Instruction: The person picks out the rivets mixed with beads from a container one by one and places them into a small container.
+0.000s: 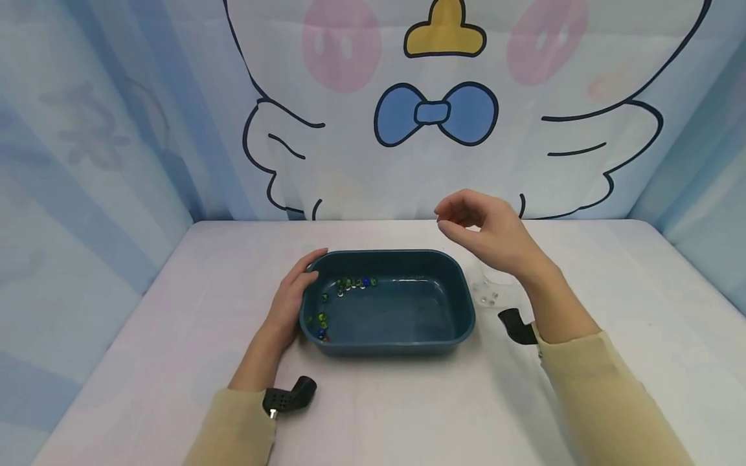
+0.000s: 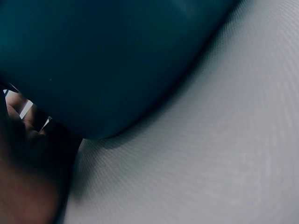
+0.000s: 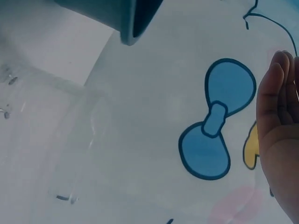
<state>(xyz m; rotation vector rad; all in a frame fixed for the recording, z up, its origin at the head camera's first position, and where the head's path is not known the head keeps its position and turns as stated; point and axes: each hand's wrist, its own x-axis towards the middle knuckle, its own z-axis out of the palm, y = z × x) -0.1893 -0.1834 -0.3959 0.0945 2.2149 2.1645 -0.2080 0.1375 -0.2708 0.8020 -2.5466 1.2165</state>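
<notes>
A dark teal plastic basin (image 1: pixel 384 349) stands on the table in the head view. Several small glass marbles (image 1: pixel 350 283), mostly green with some blue, lie along its back wall and left side. My left hand (image 1: pixel 285 304) grips the basin's left end, thumb over the rim and fingers along the outside. Raised above the table, behind and right of the basin, is my right hand (image 1: pixel 492 233). Its fingers are loosely bent, and nothing shows between them and the thumb. Below it, a clear container (image 1: pixel 495 294) holds a few small clear pieces beside the basin's right end.
A pale cloth covers the table (image 1: pixel 373 408). Behind it hangs a curtain (image 1: pixel 350 175) with a cartoon figure and blue bow, and more curtain (image 1: pixel 87 226) closes off the left side. Dark wrist mounts (image 1: pixel 291 395) sit at both sleeves.
</notes>
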